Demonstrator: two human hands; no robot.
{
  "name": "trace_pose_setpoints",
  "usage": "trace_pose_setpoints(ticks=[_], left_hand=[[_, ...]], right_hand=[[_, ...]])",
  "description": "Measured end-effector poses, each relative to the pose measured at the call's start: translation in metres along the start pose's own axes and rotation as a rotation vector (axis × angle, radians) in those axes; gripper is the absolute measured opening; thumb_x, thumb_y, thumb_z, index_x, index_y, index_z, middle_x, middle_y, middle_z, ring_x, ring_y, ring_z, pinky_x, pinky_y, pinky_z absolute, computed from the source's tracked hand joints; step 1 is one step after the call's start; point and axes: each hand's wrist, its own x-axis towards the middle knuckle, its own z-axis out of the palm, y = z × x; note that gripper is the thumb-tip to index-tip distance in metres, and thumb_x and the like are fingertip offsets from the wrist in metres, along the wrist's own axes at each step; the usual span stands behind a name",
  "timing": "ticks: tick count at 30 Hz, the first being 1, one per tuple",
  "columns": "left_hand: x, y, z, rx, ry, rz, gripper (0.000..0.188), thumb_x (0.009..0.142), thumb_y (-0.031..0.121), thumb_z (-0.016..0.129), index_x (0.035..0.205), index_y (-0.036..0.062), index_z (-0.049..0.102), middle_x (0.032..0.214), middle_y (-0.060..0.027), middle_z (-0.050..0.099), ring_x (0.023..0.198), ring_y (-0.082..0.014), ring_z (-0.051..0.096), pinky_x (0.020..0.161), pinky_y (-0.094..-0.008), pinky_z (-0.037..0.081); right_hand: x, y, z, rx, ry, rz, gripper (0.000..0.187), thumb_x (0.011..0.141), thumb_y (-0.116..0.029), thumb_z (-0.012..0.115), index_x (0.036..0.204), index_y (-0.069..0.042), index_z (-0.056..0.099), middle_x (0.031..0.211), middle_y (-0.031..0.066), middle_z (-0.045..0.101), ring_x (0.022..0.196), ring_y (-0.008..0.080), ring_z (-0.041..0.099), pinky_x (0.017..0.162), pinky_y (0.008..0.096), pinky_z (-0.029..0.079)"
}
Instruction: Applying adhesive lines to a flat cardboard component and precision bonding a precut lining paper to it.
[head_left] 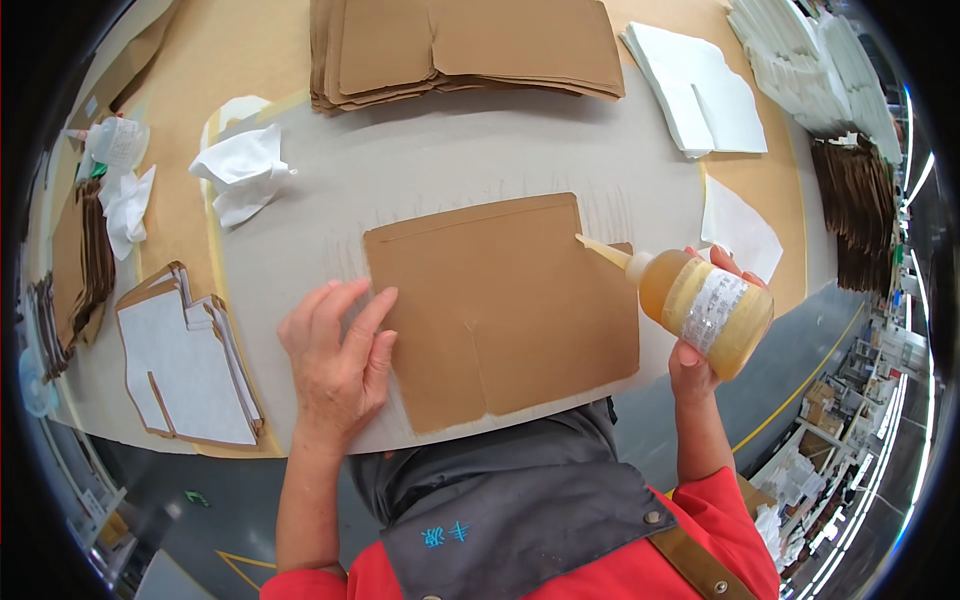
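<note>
A flat brown leather-like panel [520, 300] lies in front of me, with a slit running up from its lower edge and a notch at its upper right. At its left edge rests my left hand [340, 345], fingers spread and holding nothing. My right hand [715, 320] grips a glue bottle [690, 300] of clear plastic with amber liquid and a pale label. The bottle is tilted, and its long pointed nozzle meets the panel near the notch. Thin streaks mark the grey work surface [330, 200] along the panel's upper edge.
A stack of brown panels [520, 45] lies at the far side. White cut pieces [695, 90] sit far right, beside white [800, 60] and brown stacks [855, 210]. Left are a crumpled white cloth [245, 170], white-faced panels [185, 360] and another bottle [118, 142].
</note>
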Motion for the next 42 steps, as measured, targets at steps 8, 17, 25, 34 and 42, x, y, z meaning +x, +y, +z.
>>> trace_pose_setpoints(ticks=[8, 17, 25, 34, 42], left_hand=[[0.002, 0.002, 0.001, 0.003, 0.0, 0.007, 0.03, 0.089, 0.015, 0.063, 0.118, 0.0106, 0.071, 0.125, -0.0069, 0.059, 0.119, -0.0293, 0.051, 0.103, -0.0403, 0.034], [0.0, 0.002, -0.001, 0.023, 0.011, -0.003, 0.031, 0.086, 0.017, 0.068, 0.116, 0.0119, 0.071, 0.124, -0.0075, 0.06, 0.118, -0.0293, 0.053, 0.102, -0.0411, 0.034], [0.0, 0.003, 0.001, 0.064, 0.006, 0.012, 0.034, 0.086, 0.016, 0.066, 0.119, 0.0114, 0.069, 0.127, -0.0082, 0.057, 0.12, -0.0291, 0.051, 0.103, -0.0413, 0.033], [-0.001, 0.005, -0.001, 0.075, 0.002, 0.013, 0.03, 0.093, 0.011, 0.059, 0.122, 0.0104, 0.068, 0.128, -0.0097, 0.057, 0.121, -0.0293, 0.049, 0.106, -0.0416, 0.032], [-0.001, 0.005, 0.003, 0.09, 0.012, 0.014, 0.029, 0.094, 0.012, 0.058, 0.122, 0.0109, 0.068, 0.129, -0.0096, 0.057, 0.122, -0.0289, 0.049, 0.105, -0.0416, 0.033]], right_hand=[[-0.009, -0.006, -0.02, -0.249, -0.238, -0.322, 0.11, 0.064, -0.067, 0.083, 0.138, -0.008, 0.026, 0.134, 0.0239, 0.052, 0.116, 0.0421, 0.062, 0.105, 0.053, 0.047], [-0.013, -0.001, -0.038, -0.153, -0.001, -0.112, 0.106, 0.065, -0.056, 0.088, 0.138, -0.012, 0.026, 0.139, 0.0257, 0.05, 0.123, 0.0409, 0.058, 0.106, 0.0532, 0.048], [-0.017, -0.008, -0.044, -0.084, 0.082, -0.03, 0.106, 0.066, -0.058, 0.086, 0.139, -0.011, 0.026, 0.139, 0.0246, 0.05, 0.123, 0.0421, 0.057, 0.106, 0.0543, 0.046], [-0.041, -0.017, -0.064, -0.063, 0.054, 0.012, 0.108, 0.064, -0.058, 0.087, 0.139, -0.011, 0.026, 0.137, 0.0246, 0.051, 0.121, 0.0411, 0.059, 0.105, 0.053, 0.047], [-0.064, -0.022, -0.083, -0.076, 0.03, -0.01, 0.106, 0.065, -0.056, 0.088, 0.138, -0.01, 0.027, 0.136, 0.0246, 0.051, 0.119, 0.0391, 0.06, 0.104, 0.0515, 0.048]])
